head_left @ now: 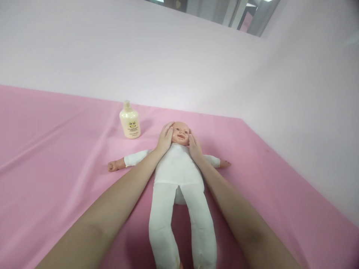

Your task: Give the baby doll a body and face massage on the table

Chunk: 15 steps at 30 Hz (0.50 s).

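I'm cupping the doll's [176, 168] head with both hands, left hand [165, 137] flat and open on one cheek, right hand [194, 145] open on the other. It's lying face up mid-table, arms spread, wearing a soft white suit. A cream plastic bottle [129, 121] is standing just far-left on the smooth pink cloth [56, 149].

Doll [178, 168] on its back on pink sheet [56, 149], left hand [165, 138] and right hand [194, 146] cupping its head, bottle [129, 121] nearby

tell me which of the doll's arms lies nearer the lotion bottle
The doll's arm stretched toward the picture's left, beside the person's left hand; the bottle stands just beyond it.
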{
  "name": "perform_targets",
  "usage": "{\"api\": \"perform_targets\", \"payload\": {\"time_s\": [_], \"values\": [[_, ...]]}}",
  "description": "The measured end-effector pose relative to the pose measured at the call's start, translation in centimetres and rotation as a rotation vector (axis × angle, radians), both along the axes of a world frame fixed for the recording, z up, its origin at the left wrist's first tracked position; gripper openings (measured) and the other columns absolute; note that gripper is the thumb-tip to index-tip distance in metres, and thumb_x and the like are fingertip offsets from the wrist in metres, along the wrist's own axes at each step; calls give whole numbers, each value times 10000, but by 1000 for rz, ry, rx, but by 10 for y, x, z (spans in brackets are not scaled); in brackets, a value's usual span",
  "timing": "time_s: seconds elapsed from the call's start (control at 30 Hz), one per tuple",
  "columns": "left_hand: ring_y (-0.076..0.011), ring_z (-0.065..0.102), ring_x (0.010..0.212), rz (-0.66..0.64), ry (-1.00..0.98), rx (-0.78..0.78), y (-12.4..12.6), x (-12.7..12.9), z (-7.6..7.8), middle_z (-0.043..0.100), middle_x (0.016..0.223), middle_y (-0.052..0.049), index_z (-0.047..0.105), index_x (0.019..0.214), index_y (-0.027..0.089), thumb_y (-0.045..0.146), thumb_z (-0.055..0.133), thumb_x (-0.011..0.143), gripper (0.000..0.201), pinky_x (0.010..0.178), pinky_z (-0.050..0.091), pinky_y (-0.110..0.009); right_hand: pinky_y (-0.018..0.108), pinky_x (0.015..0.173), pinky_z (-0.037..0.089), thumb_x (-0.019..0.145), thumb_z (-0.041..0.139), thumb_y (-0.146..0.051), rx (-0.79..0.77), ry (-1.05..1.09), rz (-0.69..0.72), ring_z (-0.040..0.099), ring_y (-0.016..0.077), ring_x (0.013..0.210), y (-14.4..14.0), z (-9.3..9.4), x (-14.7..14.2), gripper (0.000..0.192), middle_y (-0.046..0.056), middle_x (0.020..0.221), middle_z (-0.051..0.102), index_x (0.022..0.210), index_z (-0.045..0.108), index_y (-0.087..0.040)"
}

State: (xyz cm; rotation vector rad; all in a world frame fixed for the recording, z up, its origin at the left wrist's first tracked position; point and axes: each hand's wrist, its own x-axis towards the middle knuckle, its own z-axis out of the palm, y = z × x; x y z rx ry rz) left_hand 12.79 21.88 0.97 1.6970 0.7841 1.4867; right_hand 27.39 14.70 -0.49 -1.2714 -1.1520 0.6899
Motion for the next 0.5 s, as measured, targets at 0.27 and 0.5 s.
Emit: {"api": "perform_targets", "payload": {"time_s": [0.27, 0.5], "values": [[-182, 477, 1307, -5, 18, 39, 4, -1, -6, 546, 1360, -84, 553, 1261, 201, 385, 377, 967, 389, 1175, 317, -384, 470, 1198, 294, 906, 384, -601, -10, -15, -17, 312, 194, 1442, 1, -2, 1, 589, -77, 1481, 444, 1438, 389, -348], [-175, 481, 1299, -2, 28, 68, 6, -1, -7, 552, 1352, -82, 555, 1263, 201, 389, 366, 972, 394, 1169, 327, -370, 450, 1198, 278, 898, 395, -614, -19, -24, -22, 325, 187, 1435, 2, -4, 3, 626, -43, 1521, 392, 1450, 371, -320]]}}
